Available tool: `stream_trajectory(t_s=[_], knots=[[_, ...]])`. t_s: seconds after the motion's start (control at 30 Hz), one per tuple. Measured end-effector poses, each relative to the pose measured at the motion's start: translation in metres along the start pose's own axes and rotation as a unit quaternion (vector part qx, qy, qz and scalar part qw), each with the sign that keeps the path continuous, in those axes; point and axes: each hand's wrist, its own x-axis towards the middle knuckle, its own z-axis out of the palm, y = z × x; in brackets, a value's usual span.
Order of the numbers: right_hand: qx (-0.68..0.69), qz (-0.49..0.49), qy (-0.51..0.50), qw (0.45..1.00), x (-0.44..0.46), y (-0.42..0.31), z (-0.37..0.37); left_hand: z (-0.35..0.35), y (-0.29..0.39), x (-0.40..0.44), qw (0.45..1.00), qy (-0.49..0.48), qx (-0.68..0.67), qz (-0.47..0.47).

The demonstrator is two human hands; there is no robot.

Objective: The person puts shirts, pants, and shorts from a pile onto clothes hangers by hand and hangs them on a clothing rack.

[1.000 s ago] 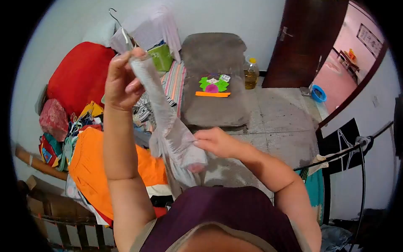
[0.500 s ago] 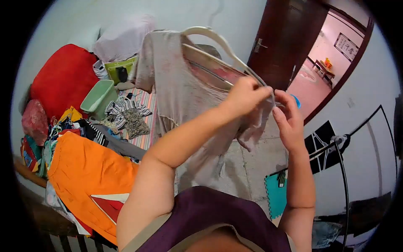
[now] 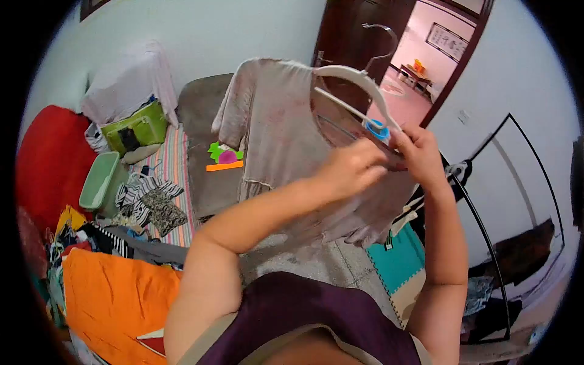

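A pale grey-pink short-sleeved shirt (image 3: 277, 115) hangs in front of me on a white hanger (image 3: 350, 74) with a metal hook. The shirt's far shoulder is draped over the hanger's left arm. The hanger's right arm shows bare down to my fingers. My right hand (image 3: 420, 153) pinches that right end between thumb and fingers. Slightly blurred, my left hand (image 3: 356, 169) is curled closed at the shirt's neckline, below the hanger bar; the cloth within its fingers is mostly hidden.
On the left lie orange clothing (image 3: 115, 298), a clothes pile, a green basin (image 3: 100, 182), a lime-green bag (image 3: 137, 128) and a red cushion (image 3: 52, 164). A black rack frame (image 3: 486, 228) stands at right, by teal floor mats (image 3: 398, 258). Behind is a brown door (image 3: 350, 45).
The view has turned right. The hanger now stands more upright with its hook showing. My right hand has closed on the hanger's end, and my left hand has moved down to the neckline.
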Motion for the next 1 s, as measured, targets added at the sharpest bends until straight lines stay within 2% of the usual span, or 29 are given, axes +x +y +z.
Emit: stream_trajectory(t_s=[0.03,0.1,0.13,0.2,0.27,0.3,0.33,0.37,0.43,0.47,0.6,0.73,1.0], knots=[[0.025,0.021,0.000,0.999,-0.001,0.005,-0.011,-0.018,-0.010,-0.003,0.995,0.057,0.045,0.068],[0.050,0.110,-0.010,0.993,-0.006,-0.007,-0.029,-0.066,-0.024,0.011,0.951,0.150,0.231,0.139],[0.047,0.115,-0.012,0.992,-0.010,-0.010,-0.035,-0.087,-0.036,0.015,0.943,0.130,0.289,0.100],[0.038,0.123,-0.016,0.992,-0.017,-0.013,-0.044,-0.114,-0.055,0.034,0.903,0.189,0.375,0.091],[0.023,0.070,-0.005,0.997,-0.019,0.005,-0.047,-0.133,-0.066,0.046,0.891,0.159,0.414,0.096],[0.016,0.042,-0.001,0.999,-0.024,0.011,-0.049,-0.139,-0.064,0.051,0.918,0.118,0.374,0.058],[0.045,0.131,0.007,0.990,-0.033,-0.009,-0.047,-0.143,-0.061,0.056,0.940,0.075,0.333,0.020],[0.028,0.125,0.004,0.992,-0.038,-0.009,-0.048,-0.145,-0.063,0.058,0.956,0.029,0.290,-0.018],[-0.006,0.113,0.000,0.994,-0.042,-0.003,-0.059,-0.144,-0.076,0.060,0.989,0.025,0.137,-0.042],[-0.079,0.058,-0.034,0.995,-0.044,0.006,-0.069,-0.140,-0.081,0.062,0.997,0.021,0.059,-0.055],[0.070,0.106,-0.010,0.992,-0.069,0.018,-0.086,-0.130,-0.075,0.066,0.994,0.054,-0.009,-0.093],[0.140,0.205,0.015,0.969,-0.101,0.057,-0.104,-0.129,-0.087,0.066,0.990,0.047,-0.005,-0.135],[0.212,0.140,0.036,0.966,-0.130,0.065,-0.102,-0.121,-0.111,0.058,0.986,0.028,-0.059,-0.154]])
